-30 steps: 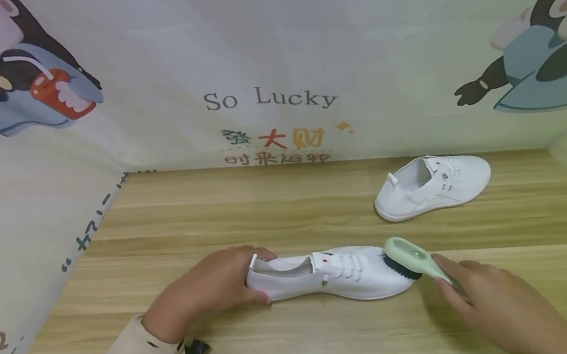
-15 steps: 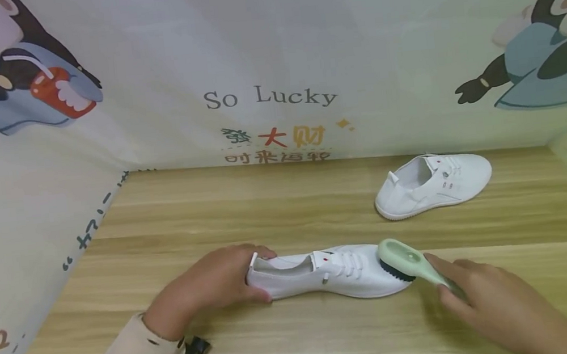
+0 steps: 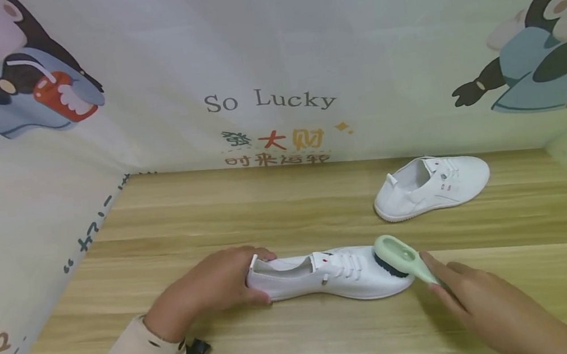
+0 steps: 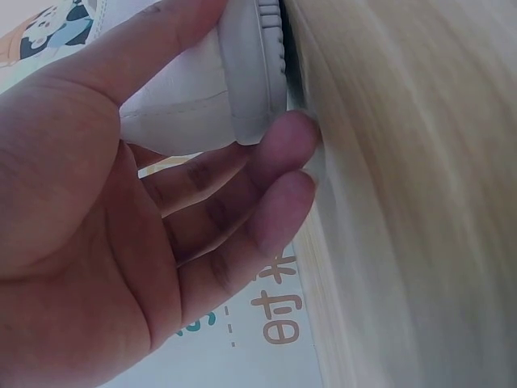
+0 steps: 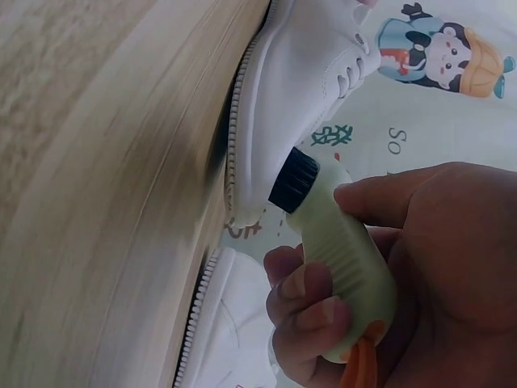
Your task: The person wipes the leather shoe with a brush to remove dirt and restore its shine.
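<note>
A white lace-up shoe (image 3: 360, 278) lies on the wooden surface, toe pointing right. My left hand (image 3: 219, 280) grips its heel, thumb on the near side and fingers round the far side. In the left wrist view, the thumb presses the heel (image 4: 178, 113) while some fingertips reach under the sole's edge. My right hand (image 3: 485, 300) holds a pale green shoe brush (image 3: 395, 251) by its handle. Its dark bristles (image 5: 294, 181) touch the toe of the shoe in the right wrist view. An orange loop (image 5: 362, 360) hangs from the handle end.
The matching white shoe (image 3: 433, 185) stands farther back on the right, near the rear wall. Printed white sheeting (image 3: 270, 41) with cartoon figures encloses the wooden surface (image 3: 205, 218) at the back and sides. A small black clip-like piece (image 3: 195, 353) sits by the left sleeve.
The brush in my right hand has slid a short way left over the shoe's toe, toward the laces. My left hand keeps its grip on the heel, and the shoe stays in place.
</note>
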`<state>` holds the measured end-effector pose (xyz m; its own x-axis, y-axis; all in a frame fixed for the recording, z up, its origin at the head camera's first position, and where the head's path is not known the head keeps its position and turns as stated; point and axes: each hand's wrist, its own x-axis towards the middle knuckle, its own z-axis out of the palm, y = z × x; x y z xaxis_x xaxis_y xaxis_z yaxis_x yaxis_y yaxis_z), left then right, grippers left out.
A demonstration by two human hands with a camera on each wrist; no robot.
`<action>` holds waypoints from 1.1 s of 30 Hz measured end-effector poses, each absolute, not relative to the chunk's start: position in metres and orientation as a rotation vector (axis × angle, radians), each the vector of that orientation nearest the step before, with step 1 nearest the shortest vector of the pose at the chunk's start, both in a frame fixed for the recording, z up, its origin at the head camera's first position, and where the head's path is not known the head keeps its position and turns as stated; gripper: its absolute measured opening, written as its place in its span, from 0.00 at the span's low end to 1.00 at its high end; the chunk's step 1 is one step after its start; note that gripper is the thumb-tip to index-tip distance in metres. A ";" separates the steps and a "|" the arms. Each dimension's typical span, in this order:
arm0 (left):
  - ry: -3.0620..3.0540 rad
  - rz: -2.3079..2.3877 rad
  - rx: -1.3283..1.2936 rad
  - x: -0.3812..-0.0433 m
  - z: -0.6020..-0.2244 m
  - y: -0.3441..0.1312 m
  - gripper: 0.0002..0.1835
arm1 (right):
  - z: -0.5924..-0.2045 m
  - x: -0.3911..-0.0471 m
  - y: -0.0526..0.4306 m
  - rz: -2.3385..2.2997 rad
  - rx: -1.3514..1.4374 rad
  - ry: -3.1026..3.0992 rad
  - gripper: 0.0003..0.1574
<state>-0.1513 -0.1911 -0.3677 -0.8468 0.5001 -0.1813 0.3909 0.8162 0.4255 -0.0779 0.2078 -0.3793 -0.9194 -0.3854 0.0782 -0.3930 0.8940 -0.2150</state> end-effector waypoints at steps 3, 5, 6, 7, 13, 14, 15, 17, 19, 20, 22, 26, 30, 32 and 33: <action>2.713 0.555 0.672 -0.150 -0.368 -0.191 0.36 | -0.380 -0.078 0.208 0.359 0.622 -3.023 0.34; 2.711 0.558 0.663 -0.150 -0.368 -0.191 0.36 | -0.380 -0.078 0.208 0.365 0.623 -3.020 0.34; 2.711 0.560 0.658 -0.150 -0.368 -0.191 0.36 | -0.380 -0.079 0.208 0.372 0.622 -3.018 0.34; 2.711 0.560 0.653 -0.150 -0.368 -0.191 0.36 | -0.380 -0.079 0.208 0.376 0.620 -3.015 0.34; 2.707 0.565 0.649 -0.150 -0.368 -0.191 0.35 | -0.379 -0.079 0.207 0.415 0.608 -3.027 0.34; 2.707 0.565 0.649 -0.150 -0.369 -0.191 0.35 | -0.379 -0.079 0.206 0.421 0.610 -3.028 0.34; 2.707 0.564 0.646 -0.150 -0.369 -0.191 0.35 | -0.378 -0.079 0.206 0.423 0.612 -3.026 0.34; 2.708 0.561 0.644 -0.150 -0.369 -0.191 0.35 | -0.378 -0.079 0.206 0.425 0.616 -3.021 0.34; 2.709 0.560 0.642 -0.150 -0.369 -0.191 0.35 | -0.378 -0.079 0.206 0.425 0.615 -3.021 0.34; 2.709 0.559 0.642 -0.150 -0.369 -0.191 0.35 | -0.378 -0.079 0.206 0.424 0.614 -3.023 0.34; 2.708 0.559 0.642 -0.150 -0.369 -0.191 0.35 | -0.378 -0.078 0.206 0.418 0.606 -3.029 0.34; 2.711 0.556 0.645 -0.150 -0.368 -0.191 0.36 | -0.377 -0.078 0.207 0.394 0.576 -3.039 0.33; 2.712 0.551 0.650 -0.150 -0.367 -0.190 0.35 | -0.375 -0.079 0.209 0.389 0.543 -3.054 0.32; 2.710 0.551 0.651 -0.149 -0.367 -0.189 0.35 | -0.374 -0.079 0.209 0.398 0.532 -3.061 0.31; 2.710 0.551 0.652 -0.149 -0.367 -0.189 0.35 | -0.373 -0.079 0.209 0.403 0.530 -3.064 0.30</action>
